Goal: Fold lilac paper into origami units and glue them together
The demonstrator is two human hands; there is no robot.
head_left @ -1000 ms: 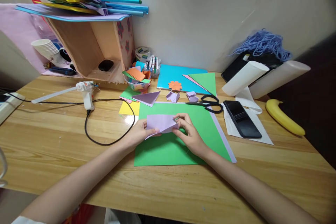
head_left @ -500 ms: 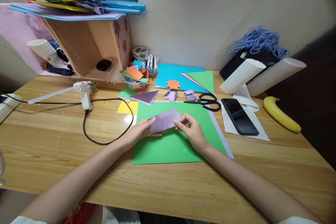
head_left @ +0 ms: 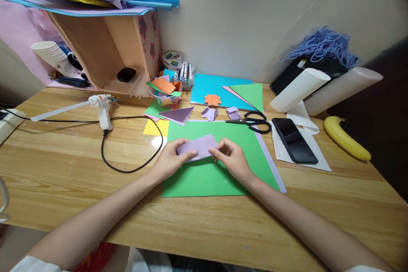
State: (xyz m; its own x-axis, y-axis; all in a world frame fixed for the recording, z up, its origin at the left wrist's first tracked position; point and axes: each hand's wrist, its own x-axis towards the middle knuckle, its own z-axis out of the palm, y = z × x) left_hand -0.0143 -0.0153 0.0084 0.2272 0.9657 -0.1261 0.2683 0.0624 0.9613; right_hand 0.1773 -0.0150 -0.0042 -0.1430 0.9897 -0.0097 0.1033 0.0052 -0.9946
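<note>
A purple paper rectangle [head_left: 200,146] is held between both hands above the green sheet [head_left: 204,182]. My left hand [head_left: 174,157] grips its left end, the thumb lying across the front. At the right end, my right hand [head_left: 231,157] pinches the lower corner with thumb and fingers. Behind the hands lie two small purple cut pieces [head_left: 209,113], a purple triangle [head_left: 178,115] and an orange flower shape [head_left: 212,100]. Black-handled scissors [head_left: 259,122] rest at the green sheet's upper right edge.
On the left are a glue gun [head_left: 103,112] with a looping cable and an open box [head_left: 95,51]. A cup of paper scraps [head_left: 165,95] stands behind. To the right are a phone [head_left: 295,140], a banana [head_left: 347,138] and a white roll [head_left: 299,89].
My left thumb has moved onto the front of the purple paper, and the left fingers have closed around its end. The paper looks flatter. The camera view has shifted slightly.
</note>
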